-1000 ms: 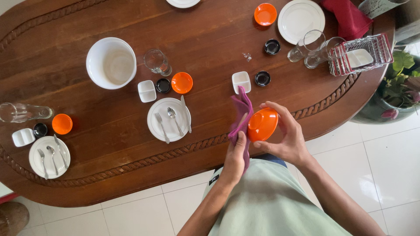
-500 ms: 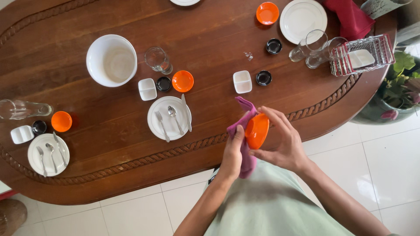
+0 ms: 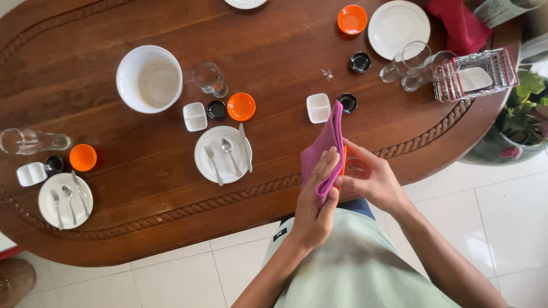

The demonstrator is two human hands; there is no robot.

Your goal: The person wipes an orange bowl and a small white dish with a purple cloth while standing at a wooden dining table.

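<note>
Left hand (image 3: 317, 199) pressed a purple cloth (image 3: 321, 154) against a small orange bowl (image 3: 343, 159), seen edge-on and mostly hidden; right hand (image 3: 371, 179) gripped the bowl, above the bench (image 3: 285, 51) edge.

A single head-worn camera looks steeply down from above, fairly near, over the oval wooden worktop (image 3: 142, 34) edge, tiled floor (image 3: 502, 217) and the wearer's torso.
</note>
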